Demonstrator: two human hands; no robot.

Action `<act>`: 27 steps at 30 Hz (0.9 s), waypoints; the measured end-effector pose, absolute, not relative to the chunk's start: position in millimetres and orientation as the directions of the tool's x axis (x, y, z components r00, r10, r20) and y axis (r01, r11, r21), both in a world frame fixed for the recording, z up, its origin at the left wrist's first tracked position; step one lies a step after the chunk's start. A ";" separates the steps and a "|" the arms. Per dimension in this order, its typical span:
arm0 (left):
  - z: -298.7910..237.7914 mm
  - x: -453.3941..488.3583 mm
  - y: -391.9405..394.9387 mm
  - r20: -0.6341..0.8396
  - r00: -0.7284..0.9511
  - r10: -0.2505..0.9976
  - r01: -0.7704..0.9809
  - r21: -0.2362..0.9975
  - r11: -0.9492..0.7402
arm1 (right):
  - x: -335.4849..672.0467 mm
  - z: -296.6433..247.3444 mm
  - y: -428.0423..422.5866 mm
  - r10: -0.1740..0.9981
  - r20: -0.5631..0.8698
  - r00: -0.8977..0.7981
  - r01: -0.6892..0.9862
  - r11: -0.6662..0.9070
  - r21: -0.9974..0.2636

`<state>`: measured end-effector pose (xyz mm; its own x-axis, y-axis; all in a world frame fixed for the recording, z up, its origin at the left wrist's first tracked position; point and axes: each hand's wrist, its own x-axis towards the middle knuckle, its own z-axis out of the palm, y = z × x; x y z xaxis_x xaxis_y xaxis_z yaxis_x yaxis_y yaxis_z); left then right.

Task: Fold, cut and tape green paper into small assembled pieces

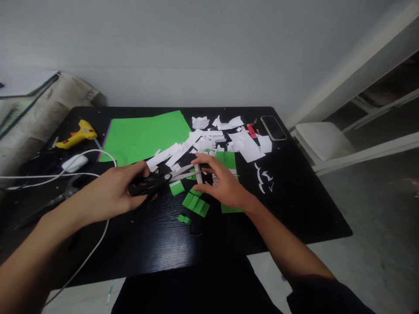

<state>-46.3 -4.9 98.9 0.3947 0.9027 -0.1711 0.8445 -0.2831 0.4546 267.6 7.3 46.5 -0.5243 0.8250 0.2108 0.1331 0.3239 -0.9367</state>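
Note:
My left hand (pixel 114 192) is closed around the black handles of a pair of scissors (pixel 163 178), whose blades point right and stand slightly apart. A narrow white paper strip (pixel 198 173) sits between the blades. My right hand (pixel 222 183) pinches that strip with thumb and forefinger, the other fingers spread above the table. Just below the blades lie several small green paper pieces (pixel 195 203). A green paper rectangle (pixel 226 160) lies partly under my right hand.
The black table (pixel 294 209) carries a large green sheet (pixel 147 135), a heap of white paper scraps (pixel 222 137), a phone (pixel 273 127), a small red item (pixel 251 130), a yellow glue gun (pixel 77 135) and white cables (pixel 49 175). A white chair (pixel 322 139) stands at the right.

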 end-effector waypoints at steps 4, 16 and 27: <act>97.2 -47.4 -5.9 -0.178 0.393 0.902 0.854 0.433 -0.287 | 269.4 46.6 8.2 0.820 0.209 -0.533 0.133 0.325 -0.936; 96.0 -50.7 -5.5 -0.157 0.403 0.901 0.839 0.456 -0.296 | 268.7 43.6 8.5 0.840 0.184 -0.511 0.103 0.272 -0.957; 102.8 -46.7 -3.9 -0.200 0.373 0.906 0.884 0.374 -0.281 | 269.5 40.8 9.1 0.828 0.182 -0.531 0.091 0.269 -0.959</act>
<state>-46.7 -3.9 102.8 0.3730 0.9061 -0.1996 0.8836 -0.2813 0.3743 269.5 9.1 40.8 -0.5308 0.8277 0.1822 0.0910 0.2694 -0.9587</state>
